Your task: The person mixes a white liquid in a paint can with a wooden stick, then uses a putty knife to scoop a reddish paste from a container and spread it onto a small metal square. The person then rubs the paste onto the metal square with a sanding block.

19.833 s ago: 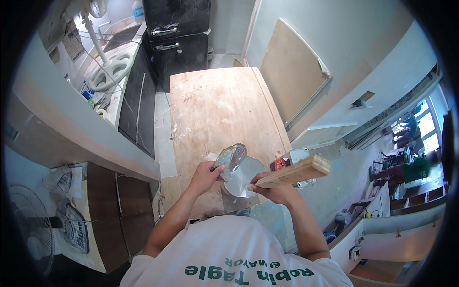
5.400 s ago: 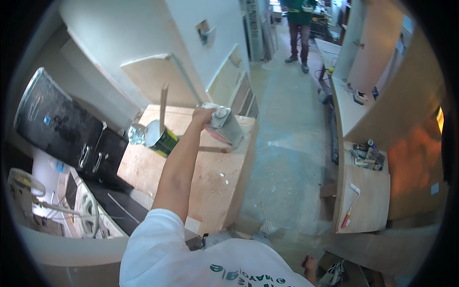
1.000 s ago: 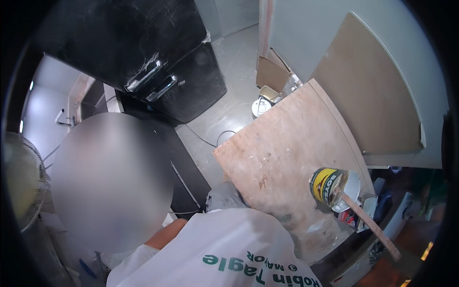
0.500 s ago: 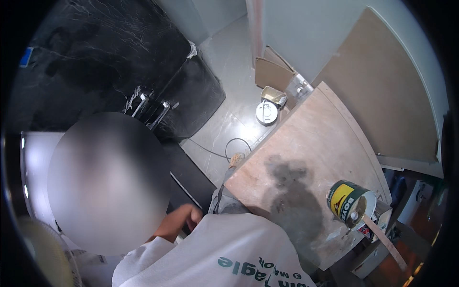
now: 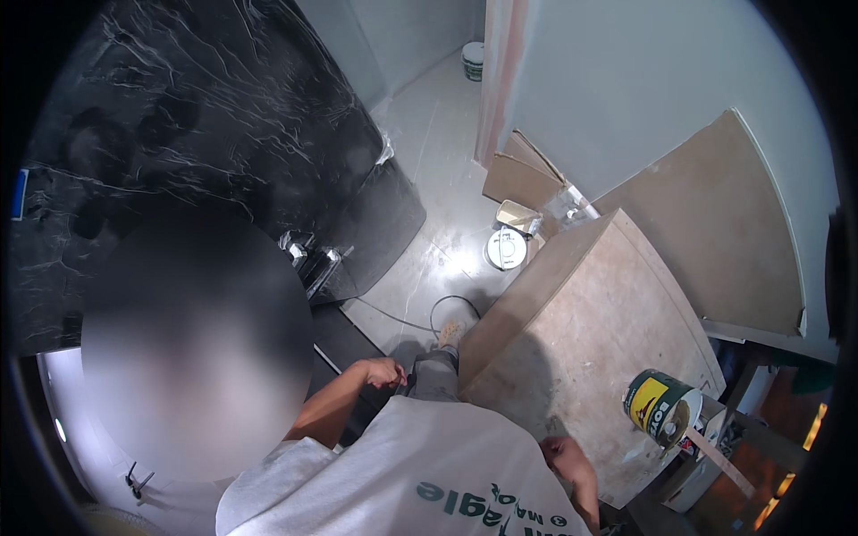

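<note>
Since the frame half a second ago, the right hand [image 5: 565, 455] has come into view beside the shirt [image 5: 407, 473], and the left hand [image 5: 382, 372] has swung forward and away from the waist. The paint can [image 5: 655, 406] keeps its spot on the bench [image 5: 603, 339].

Left-hand fingers are bent and partly curled, pointing down close to the grey trouser leg [image 5: 434, 375]; whether they touch it or have hold of anything I cannot tell. Right-hand fingers are loosely curled inward near the person's side, seen over the near part of the bench; their grip, too, is unclear.

Dark green with a yellow label, the paint can stands apart from both hands: to the right of the right-hand fingers and a little farther forward, and much farther off from the left-hand fingers. A wooden stick [image 5: 720, 463] juts out at its mouth, slanting away from the right-hand fingers.

Ahead of the left-hand fingers and slightly right is a tan shoe [image 5: 450, 335]; beyond it on the floor sits a white-lidded pail [image 5: 507, 249]. Forward and left of those same fingers rises a black refrigerator [image 5: 192, 116] with wrinkled film over it.
</note>
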`<action>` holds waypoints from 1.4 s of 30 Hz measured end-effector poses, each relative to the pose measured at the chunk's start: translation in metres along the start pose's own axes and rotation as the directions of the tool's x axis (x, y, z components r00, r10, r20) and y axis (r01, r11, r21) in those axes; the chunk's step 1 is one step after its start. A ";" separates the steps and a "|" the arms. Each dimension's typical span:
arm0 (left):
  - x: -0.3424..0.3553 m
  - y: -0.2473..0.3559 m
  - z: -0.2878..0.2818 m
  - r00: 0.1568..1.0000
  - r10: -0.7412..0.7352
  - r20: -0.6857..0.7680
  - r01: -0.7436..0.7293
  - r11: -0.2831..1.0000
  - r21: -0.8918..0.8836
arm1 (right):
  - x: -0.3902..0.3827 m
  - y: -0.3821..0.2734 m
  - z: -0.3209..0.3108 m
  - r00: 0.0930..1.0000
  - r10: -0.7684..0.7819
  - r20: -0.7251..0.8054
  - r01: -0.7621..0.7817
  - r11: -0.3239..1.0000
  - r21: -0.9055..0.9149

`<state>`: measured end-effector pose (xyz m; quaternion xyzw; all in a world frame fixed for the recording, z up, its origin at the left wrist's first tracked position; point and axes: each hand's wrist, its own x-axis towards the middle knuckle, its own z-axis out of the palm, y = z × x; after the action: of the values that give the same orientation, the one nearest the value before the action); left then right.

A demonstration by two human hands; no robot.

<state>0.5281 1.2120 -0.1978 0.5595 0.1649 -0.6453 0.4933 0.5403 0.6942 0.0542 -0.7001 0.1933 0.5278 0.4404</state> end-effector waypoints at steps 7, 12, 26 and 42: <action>-0.060 0.032 0.001 0.854 0.171 -0.492 0.024 0.931 0.364 | 0.002 -0.176 -0.006 0.587 -0.750 -0.305 0.810 0.548 0.211; -0.104 0.081 -0.018 0.708 0.170 -0.685 -0.017 0.974 0.224 | -0.063 -0.291 0.036 -0.095 -0.979 -0.180 0.803 -0.182 0.568; -0.086 0.098 -0.174 0.755 0.150 -0.638 -0.053 0.984 0.169 | -0.032 -0.526 0.096 -0.379 -0.911 -0.164 0.584 -0.373 0.721; -0.114 0.168 -0.206 0.706 0.483 -0.518 -0.471 0.866 0.165 | -0.001 -0.614 0.070 -0.589 -0.808 0.021 0.541 -0.375 0.753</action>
<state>0.7681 1.3440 -0.1062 0.7471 0.1408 -0.3120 0.5698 0.9520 1.0815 0.3043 -0.1725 -0.5562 0.0900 0.8080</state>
